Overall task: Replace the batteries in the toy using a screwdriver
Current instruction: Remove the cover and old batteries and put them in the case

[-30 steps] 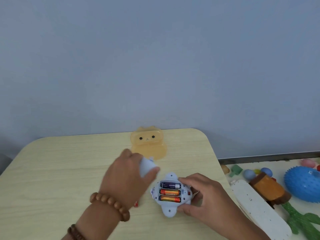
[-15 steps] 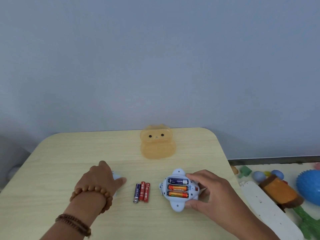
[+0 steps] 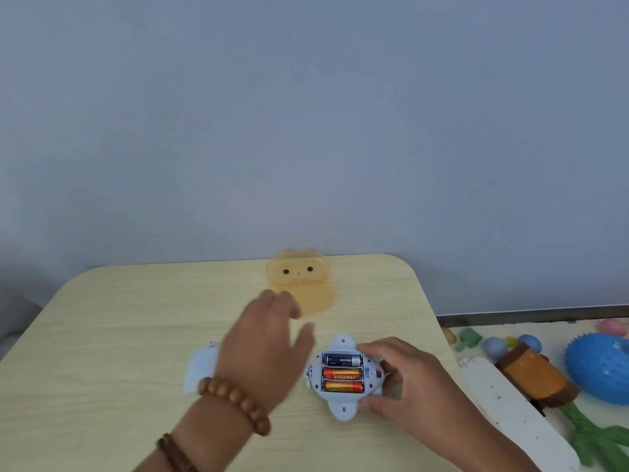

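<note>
The right hand (image 3: 405, 379) grips the toy (image 3: 342, 400) on the surface (image 3: 119, 335), three batteries (image 3: 342, 374) showing in its open compartment (one dark, two orange), while left of the toy the left hand (image 3: 265, 342) hovers blurred, fingers (image 3: 272, 301) released.

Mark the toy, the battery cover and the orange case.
toy (image 3: 343, 405): head view, on its white lower lobe, below the batteries.
battery cover (image 3: 201, 367): head view, on the pale panel left of the wrist.
orange case (image 3: 301, 282): head view, on its front, just below the bear face.
</note>
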`<state>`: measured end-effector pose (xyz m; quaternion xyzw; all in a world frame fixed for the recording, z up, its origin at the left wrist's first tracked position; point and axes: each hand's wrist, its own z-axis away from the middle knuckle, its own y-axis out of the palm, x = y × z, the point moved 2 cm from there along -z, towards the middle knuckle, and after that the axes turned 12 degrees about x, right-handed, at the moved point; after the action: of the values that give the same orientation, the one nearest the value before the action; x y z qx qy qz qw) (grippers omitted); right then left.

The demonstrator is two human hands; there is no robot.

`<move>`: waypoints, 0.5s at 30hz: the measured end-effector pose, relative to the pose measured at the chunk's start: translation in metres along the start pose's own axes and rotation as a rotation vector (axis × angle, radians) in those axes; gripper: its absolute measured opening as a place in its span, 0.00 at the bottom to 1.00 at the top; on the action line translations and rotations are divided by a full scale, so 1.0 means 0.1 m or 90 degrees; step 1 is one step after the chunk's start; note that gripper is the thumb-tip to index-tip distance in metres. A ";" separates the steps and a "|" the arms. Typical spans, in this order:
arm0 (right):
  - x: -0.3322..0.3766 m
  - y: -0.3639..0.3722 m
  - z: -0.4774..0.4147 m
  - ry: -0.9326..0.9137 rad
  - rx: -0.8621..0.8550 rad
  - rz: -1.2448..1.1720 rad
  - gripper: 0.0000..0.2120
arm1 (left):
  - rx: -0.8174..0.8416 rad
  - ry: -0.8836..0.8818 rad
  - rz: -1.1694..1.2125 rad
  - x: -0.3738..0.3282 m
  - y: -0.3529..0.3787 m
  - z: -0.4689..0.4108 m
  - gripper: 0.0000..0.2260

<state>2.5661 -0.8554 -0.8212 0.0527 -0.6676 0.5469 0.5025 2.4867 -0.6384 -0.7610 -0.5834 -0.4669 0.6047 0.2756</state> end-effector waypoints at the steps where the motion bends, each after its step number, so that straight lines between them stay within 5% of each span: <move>1: 0.00 0.00 0.00 -0.001 0.000 0.000 0.28 | 0.027 0.023 0.010 -0.16 0.09 0.01 0.09; 15: 0.00 0.00 -0.01 -0.009 0.013 0.006 0.27 | 0.122 0.001 -0.008 -0.40 0.57 -0.12 0.11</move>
<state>2.5671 -0.8549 -0.8215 0.0584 -0.6657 0.5559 0.4944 2.5173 -0.6946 -0.7924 -0.5520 -0.4100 0.6445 0.3344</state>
